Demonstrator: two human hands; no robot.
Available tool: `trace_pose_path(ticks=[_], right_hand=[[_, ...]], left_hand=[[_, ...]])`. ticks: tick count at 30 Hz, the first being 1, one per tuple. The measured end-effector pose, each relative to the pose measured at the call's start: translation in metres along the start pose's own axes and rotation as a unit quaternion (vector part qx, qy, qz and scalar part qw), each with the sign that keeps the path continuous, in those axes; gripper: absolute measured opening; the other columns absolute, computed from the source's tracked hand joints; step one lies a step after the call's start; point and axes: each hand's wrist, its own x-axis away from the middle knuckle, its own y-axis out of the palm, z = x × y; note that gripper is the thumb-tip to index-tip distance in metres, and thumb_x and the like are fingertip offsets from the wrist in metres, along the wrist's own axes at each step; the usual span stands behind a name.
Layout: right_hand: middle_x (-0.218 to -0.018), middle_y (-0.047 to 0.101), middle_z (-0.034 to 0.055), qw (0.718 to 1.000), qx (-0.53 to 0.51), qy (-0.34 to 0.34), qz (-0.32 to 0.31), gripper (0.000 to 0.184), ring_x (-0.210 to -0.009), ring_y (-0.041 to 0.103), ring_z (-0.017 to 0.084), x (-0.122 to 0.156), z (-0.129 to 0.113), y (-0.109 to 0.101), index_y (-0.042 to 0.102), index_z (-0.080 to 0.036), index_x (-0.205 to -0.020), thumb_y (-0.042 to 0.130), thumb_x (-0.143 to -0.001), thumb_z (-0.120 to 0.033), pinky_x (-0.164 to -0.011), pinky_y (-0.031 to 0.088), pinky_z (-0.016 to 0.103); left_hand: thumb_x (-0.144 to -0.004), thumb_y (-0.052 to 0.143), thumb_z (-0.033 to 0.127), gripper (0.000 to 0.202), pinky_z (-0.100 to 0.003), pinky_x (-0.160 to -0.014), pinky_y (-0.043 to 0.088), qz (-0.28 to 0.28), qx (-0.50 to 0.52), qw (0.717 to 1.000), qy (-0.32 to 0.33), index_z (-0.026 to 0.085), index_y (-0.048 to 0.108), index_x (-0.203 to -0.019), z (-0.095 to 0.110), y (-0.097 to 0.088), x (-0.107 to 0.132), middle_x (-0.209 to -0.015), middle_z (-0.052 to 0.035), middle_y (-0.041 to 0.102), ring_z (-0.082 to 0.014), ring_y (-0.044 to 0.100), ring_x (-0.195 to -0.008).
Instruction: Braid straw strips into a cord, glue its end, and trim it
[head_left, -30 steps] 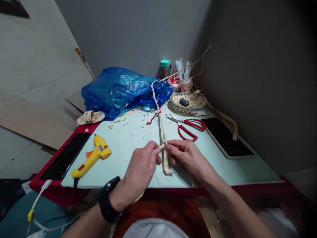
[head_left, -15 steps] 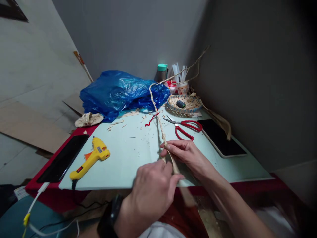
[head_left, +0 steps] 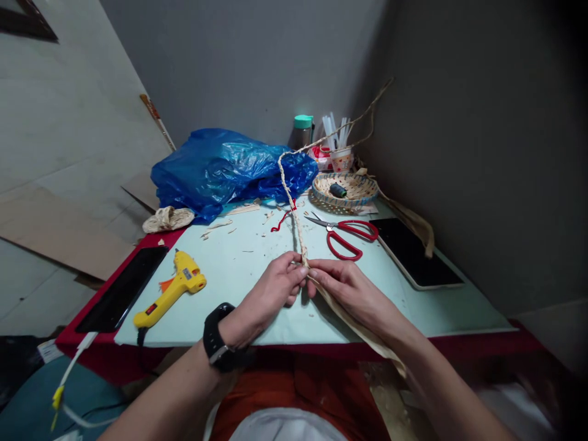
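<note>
A pale braided cord (head_left: 296,222) of dried plant fibre runs from my fingertips up over the table and bends off toward the wall at the upper right. My left hand (head_left: 278,283), a black watch on its wrist, pinches the cord's near end between thumb and fingers. Against it, my right hand (head_left: 344,288) grips the same spot with thumb and forefinger. From there a loose flat fibre strip (head_left: 353,321) trails down past my right wrist and over the table's front edge. Red-handled scissors (head_left: 342,234) lie partly open just beyond my right hand.
A yellow glue gun (head_left: 177,291) and a black phone (head_left: 124,291) lie at left, a tablet (head_left: 416,254) at right. Behind are a blue plastic bag (head_left: 229,174), a woven basket (head_left: 321,195) holding a thread spool (head_left: 338,190), a cup of white sticks (head_left: 340,160) and a bottle (head_left: 302,131).
My left hand has moved up and away from the loose strip to the cord's end, beside my right hand. The strip now hangs to the right, along my right forearm.
</note>
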Motion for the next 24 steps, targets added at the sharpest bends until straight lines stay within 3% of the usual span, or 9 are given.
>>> trace_pose_path(ticks=[4, 7, 10, 13, 16, 20, 22, 24], right_hand=[[-0.075, 0.066, 0.0015, 0.986, 0.162, 0.005, 0.036, 0.028, -0.069, 0.059, 0.014, 0.005, -0.001, 0.005, 0.061, -0.017, -0.083, 0.041, -0.099, -0.029, -0.070, 0.042, 0.026], [-0.070, 0.064, 0.0018, 0.937, 0.334, 0.025, 0.097, 0.028, -0.057, 0.053, 0.014, 0.011, -0.002, 0.009, 0.060, -0.018, -0.082, 0.041, -0.099, -0.030, -0.059, 0.036, 0.027], [-0.066, 0.062, 0.0030, 0.885, 0.450, 0.018, 0.118, 0.026, -0.053, 0.051, 0.015, 0.016, -0.004, 0.012, 0.058, -0.018, -0.079, 0.043, -0.097, -0.030, -0.056, 0.032, 0.028], [-0.067, 0.062, 0.0041, 0.841, 0.522, -0.045, 0.136, 0.020, -0.057, 0.055, 0.017, 0.019, -0.007, 0.021, 0.058, -0.018, -0.079, 0.045, -0.094, -0.021, -0.054, 0.031, 0.029], [-0.065, 0.061, 0.0050, 0.783, 0.584, -0.133, 0.166, 0.020, -0.057, 0.055, 0.020, 0.023, -0.005, 0.037, 0.061, -0.016, -0.082, 0.044, -0.087, -0.006, -0.050, 0.030, 0.031], [-0.081, 0.068, 0.0117, 0.722, 0.640, -0.214, 0.150, 0.030, -0.068, 0.057, 0.022, 0.035, -0.001, 0.054, 0.065, -0.006, -0.099, 0.041, -0.083, 0.004, -0.056, 0.039, 0.032], [-0.080, 0.068, 0.0109, 0.751, 0.609, -0.222, 0.124, 0.028, -0.071, 0.057, 0.022, 0.039, -0.002, 0.052, 0.067, -0.008, -0.097, 0.042, -0.088, -0.001, -0.060, 0.042, 0.032], [-0.075, 0.067, 0.0065, 0.828, 0.514, -0.196, 0.109, 0.023, -0.071, 0.057, 0.021, 0.040, -0.008, 0.041, 0.067, -0.014, -0.088, 0.045, -0.093, -0.012, -0.063, 0.042, 0.032]], left_hand=[[-0.086, 0.056, 0.031, 0.016, -0.020, -0.041, 0.015, 0.005, -0.003, 1.000, -0.018, 0.016, 0.053, -0.082, -0.002, -0.006, 0.002, -0.060, 0.0022, 0.054, -0.0046, 0.027, -0.042], [-0.087, 0.054, 0.029, 0.019, -0.021, -0.041, 0.017, 0.014, -0.017, 1.000, -0.013, 0.015, 0.055, -0.075, -0.002, -0.005, 0.003, -0.059, 0.0030, 0.051, -0.0048, 0.027, -0.043], [-0.088, 0.054, 0.028, 0.026, -0.022, -0.042, 0.018, 0.027, -0.039, 0.999, -0.009, 0.014, 0.056, -0.066, -0.001, -0.002, 0.005, -0.055, 0.0035, 0.047, -0.0050, 0.028, -0.043], [-0.087, 0.056, 0.029, 0.026, -0.023, -0.041, 0.014, 0.046, -0.041, 0.998, -0.018, 0.015, 0.055, -0.065, 0.000, 0.000, 0.007, -0.049, 0.0075, 0.036, -0.0050, 0.023, -0.042], [-0.087, 0.056, 0.031, 0.019, -0.022, -0.041, 0.011, 0.058, -0.024, 0.998, -0.026, 0.015, 0.059, -0.077, -0.001, -0.001, 0.011, -0.048, 0.0108, 0.027, -0.0053, 0.018, -0.041], [-0.088, 0.056, 0.032, 0.022, -0.020, -0.044, 0.016, 0.054, 0.019, 0.998, -0.020, 0.012, 0.063, -0.092, -0.004, -0.003, 0.014, -0.051, 0.0085, 0.038, -0.0048, 0.023, -0.044], [-0.087, 0.059, 0.030, 0.019, -0.020, -0.044, 0.016, 0.052, 0.033, 0.998, -0.025, 0.012, 0.063, -0.093, -0.004, -0.003, 0.015, -0.064, 0.0031, 0.054, -0.0034, 0.026, -0.046], [-0.086, 0.060, 0.028, 0.016, -0.019, -0.044, 0.016, 0.047, 0.039, 0.998, -0.030, 0.013, 0.062, -0.092, -0.004, -0.003, 0.015, -0.075, -0.0010, 0.062, -0.0026, 0.028, -0.046]])
